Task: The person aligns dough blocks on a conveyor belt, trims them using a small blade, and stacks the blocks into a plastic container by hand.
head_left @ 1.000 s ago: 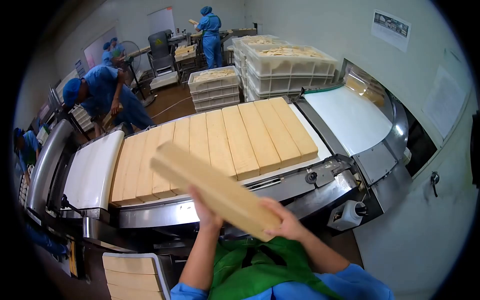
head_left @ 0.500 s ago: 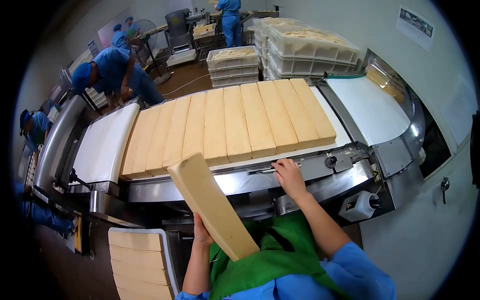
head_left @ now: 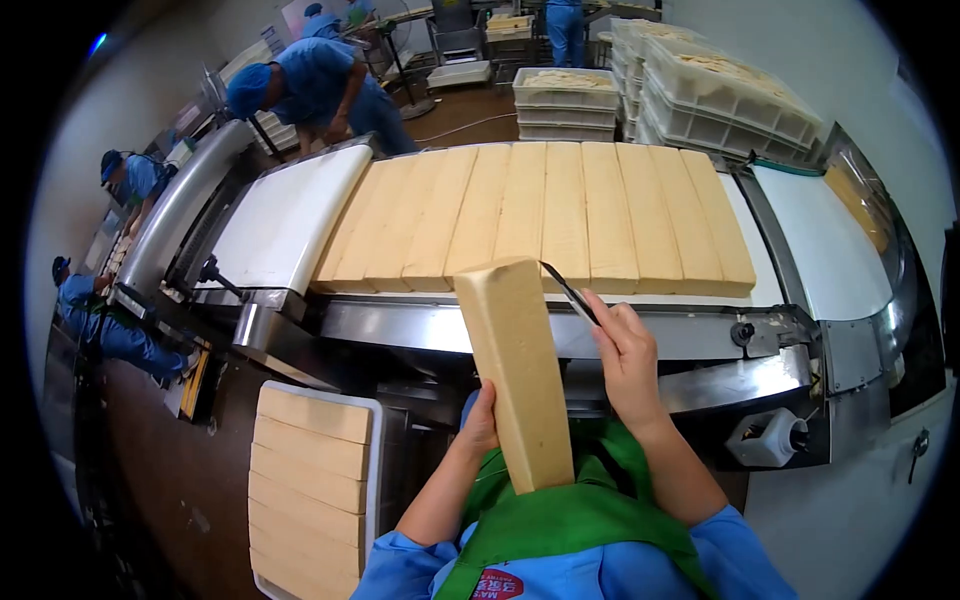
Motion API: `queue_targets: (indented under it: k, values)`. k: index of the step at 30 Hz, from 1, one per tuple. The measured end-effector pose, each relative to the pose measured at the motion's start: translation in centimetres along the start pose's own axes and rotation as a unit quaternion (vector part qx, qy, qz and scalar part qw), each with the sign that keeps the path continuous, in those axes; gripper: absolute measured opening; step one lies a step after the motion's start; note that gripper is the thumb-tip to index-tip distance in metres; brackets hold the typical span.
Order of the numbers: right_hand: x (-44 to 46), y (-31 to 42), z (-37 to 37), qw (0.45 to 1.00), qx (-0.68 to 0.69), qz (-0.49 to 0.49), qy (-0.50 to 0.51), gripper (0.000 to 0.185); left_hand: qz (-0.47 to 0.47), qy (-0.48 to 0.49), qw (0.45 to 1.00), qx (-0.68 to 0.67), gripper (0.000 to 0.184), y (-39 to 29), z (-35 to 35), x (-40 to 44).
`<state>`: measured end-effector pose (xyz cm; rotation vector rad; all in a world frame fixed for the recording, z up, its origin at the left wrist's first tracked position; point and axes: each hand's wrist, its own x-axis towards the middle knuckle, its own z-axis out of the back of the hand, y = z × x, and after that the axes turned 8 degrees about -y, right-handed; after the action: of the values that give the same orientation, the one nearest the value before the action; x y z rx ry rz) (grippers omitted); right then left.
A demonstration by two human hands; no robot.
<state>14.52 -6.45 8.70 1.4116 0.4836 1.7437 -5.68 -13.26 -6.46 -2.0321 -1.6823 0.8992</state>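
Observation:
My left hand (head_left: 478,422) grips the side of a long pale-yellow block (head_left: 515,385), which looks like dough. The block stands tilted away from me, its lower end against my green apron (head_left: 590,530) and its upper end near the conveyor edge. In my right hand (head_left: 630,365), fingers closed, is a small knife (head_left: 572,293) with a thin, dark, curved blade. The knife's tip is at the block's upper right corner; I cannot tell whether it cuts in. Beyond, a row of similar blocks (head_left: 520,210) lies side by side on the white conveyor belt (head_left: 765,270).
At lower left, a white-rimmed tray (head_left: 376,450) holds several more blocks. Stacked white crates (head_left: 735,105) stand behind the conveyor. A metal roller guard (head_left: 185,215) is at left, a white plastic container (head_left: 768,440) at right. Co-workers (head_left: 310,90) in blue work beyond.
My right hand has lifted from the conveyor's metal edge and brought the knife to the block's top. The block is now more upright in my left hand. The view has shifted left.

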Motion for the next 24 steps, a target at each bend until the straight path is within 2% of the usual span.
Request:
queue_targets:
  k: [7,14,17,20,24]
  values:
    - [0.9,1.4,-3.4,0.999,0.029,-0.011,0.017,0.038,-0.001,0.029,0.999,0.039,0.074,-1.0,-1.7,-1.1]
    - [-0.5,2.2,-3.9,0.999,0.024,0.005,0.046,0.038,0.011,0.034,0.999,0.036,0.071,-0.5,-0.9,-0.9]
    - [-1.1,2.4,-3.9,0.997,0.045,-0.02,0.057,0.037,0.013,0.026,0.999,0.034,0.069,-0.3,-0.9,-0.8]
    - [0.0,2.3,-4.1,0.997,0.04,0.005,0.058,0.037,0.04,0.016,0.998,0.048,0.066,0.1,-0.4,-0.3]
    - [0.0,2.0,-4.6,0.996,0.054,0.023,0.07,0.036,0.017,0.033,0.999,0.035,0.062,0.2,-0.3,-0.2]
